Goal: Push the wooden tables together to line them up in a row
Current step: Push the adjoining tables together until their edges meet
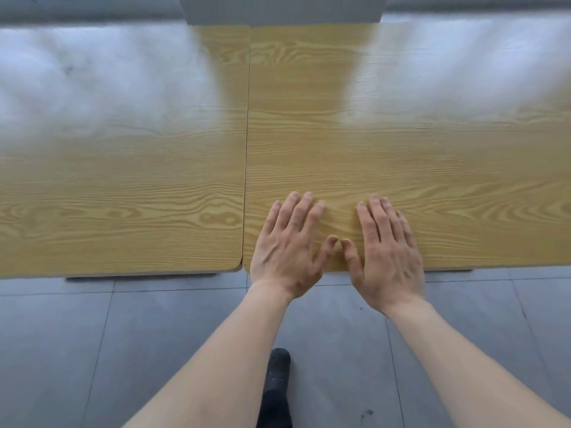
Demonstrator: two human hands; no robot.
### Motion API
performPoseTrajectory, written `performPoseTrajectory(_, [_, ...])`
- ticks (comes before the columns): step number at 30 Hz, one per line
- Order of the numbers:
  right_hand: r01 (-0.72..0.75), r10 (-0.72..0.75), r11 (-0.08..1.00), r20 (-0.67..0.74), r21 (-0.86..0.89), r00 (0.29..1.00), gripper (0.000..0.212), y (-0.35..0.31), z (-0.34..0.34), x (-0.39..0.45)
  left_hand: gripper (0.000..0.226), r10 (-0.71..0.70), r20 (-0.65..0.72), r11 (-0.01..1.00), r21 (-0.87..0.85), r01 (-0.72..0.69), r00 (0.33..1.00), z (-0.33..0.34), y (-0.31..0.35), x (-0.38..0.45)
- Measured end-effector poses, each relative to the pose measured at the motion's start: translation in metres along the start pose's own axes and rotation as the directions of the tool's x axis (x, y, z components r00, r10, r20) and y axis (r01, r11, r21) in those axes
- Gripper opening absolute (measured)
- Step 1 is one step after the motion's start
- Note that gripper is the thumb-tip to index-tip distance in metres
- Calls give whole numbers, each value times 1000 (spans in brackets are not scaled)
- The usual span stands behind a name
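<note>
Two light wooden tables stand side by side, the left table [123, 196] and the right table [448, 180]. Their inner edges meet along a thin dark seam just left of centre. The near edge of the right table sits very slightly farther forward than the left one's. My left hand [287, 251] lies flat, fingers apart, on the near edge of the right table, close to the seam. Beside it, my right hand [386, 254] also rests flat on that table, thumbs almost touching. Neither hand holds anything.
Grey floor tiles [92, 350] spread in front of the tables. My foot in a dark sock [276, 387] stands between my forearms. A pale wall or pillar [284, 9] rises behind the tables. Bright window glare washes out the far tabletops.
</note>
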State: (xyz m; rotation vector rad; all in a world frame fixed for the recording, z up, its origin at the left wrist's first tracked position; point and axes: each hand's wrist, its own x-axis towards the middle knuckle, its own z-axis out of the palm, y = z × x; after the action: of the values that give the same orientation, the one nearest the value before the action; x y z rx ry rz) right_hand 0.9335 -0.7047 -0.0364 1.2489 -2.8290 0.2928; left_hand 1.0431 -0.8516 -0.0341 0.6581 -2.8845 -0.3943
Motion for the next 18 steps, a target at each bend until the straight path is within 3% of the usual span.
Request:
performPoseTrajectory(4, [4, -5, 1000, -88, -12, 996, 66, 1, 6, 2, 64, 1, -41, 1000, 13, 0, 999, 2, -1, 1])
performPoseTrajectory(18, [2, -5, 1000, -133, -21, 991, 68, 1, 14, 17, 62, 7, -63, 1000, -3, -8, 998, 4, -10, 16])
